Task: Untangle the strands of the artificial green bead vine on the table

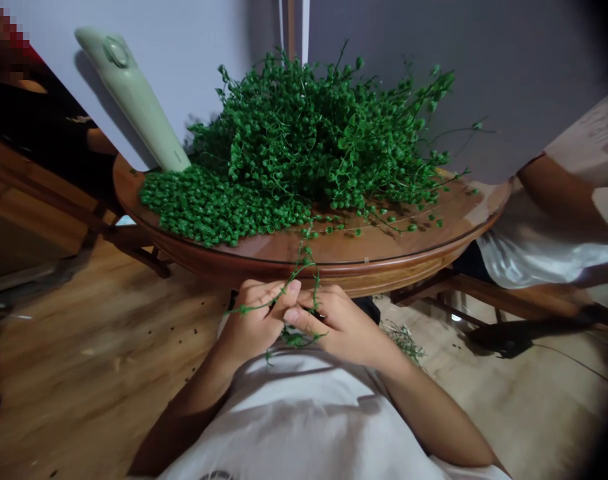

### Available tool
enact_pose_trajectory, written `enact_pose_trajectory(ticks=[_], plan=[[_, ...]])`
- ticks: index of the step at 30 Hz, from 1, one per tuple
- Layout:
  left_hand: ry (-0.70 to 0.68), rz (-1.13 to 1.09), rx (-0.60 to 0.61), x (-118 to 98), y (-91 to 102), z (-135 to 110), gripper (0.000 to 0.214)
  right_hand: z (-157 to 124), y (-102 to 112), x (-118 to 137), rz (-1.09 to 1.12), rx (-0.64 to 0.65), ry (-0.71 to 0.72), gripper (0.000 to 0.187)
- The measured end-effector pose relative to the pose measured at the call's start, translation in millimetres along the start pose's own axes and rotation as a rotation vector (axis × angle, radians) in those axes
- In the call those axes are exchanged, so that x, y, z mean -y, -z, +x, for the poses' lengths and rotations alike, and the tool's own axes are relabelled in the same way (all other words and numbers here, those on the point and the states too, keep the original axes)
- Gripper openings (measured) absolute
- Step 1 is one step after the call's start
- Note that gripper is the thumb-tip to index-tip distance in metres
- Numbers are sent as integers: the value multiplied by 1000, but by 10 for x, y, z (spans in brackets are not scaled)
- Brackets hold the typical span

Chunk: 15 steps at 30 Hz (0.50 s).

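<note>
Both my hands meet in front of my chest, just below the edge of the round wooden table (334,267). My left hand (257,323) is closed, pinching a thin green sprig (304,267) that rises toward the table edge. My right hand (337,327) is closed too, fingers curled round green stems of the same sprig. On the table lies a big heap of green beaded sprigs (324,140) at the back. A flatter mound of plucked green beads (209,203) spreads at the front left.
A pale green handheld device (134,93) leans against the wall at the table's back left. Another person in a white shirt (559,227) sits at the right, one in dark clothing (44,140) at the left. Green scraps (404,340) lie on the wooden floor.
</note>
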<state>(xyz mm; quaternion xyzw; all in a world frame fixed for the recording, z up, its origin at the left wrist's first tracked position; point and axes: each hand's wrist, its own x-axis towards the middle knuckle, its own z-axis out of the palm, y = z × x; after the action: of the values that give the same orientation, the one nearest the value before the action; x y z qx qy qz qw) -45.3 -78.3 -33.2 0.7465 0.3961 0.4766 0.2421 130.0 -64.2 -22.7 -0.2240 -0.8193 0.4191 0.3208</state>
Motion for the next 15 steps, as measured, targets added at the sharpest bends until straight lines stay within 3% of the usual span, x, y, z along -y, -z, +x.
enact_pose_trajectory(ticks=[6,9,12,15], plan=[[87,-209,290,76,22,-74,54,-133,5,-169,-262,5,313,44],[109,-312,412,133,8,-149,56,-210,-29,-200,-384,24,373,45],[96,-338,464,195,-64,-265,58,-286,-98,-249,-391,15,385,48],[275,-555,363,284,-103,-433,60,-422,-107,-344,-239,-24,388,48]])
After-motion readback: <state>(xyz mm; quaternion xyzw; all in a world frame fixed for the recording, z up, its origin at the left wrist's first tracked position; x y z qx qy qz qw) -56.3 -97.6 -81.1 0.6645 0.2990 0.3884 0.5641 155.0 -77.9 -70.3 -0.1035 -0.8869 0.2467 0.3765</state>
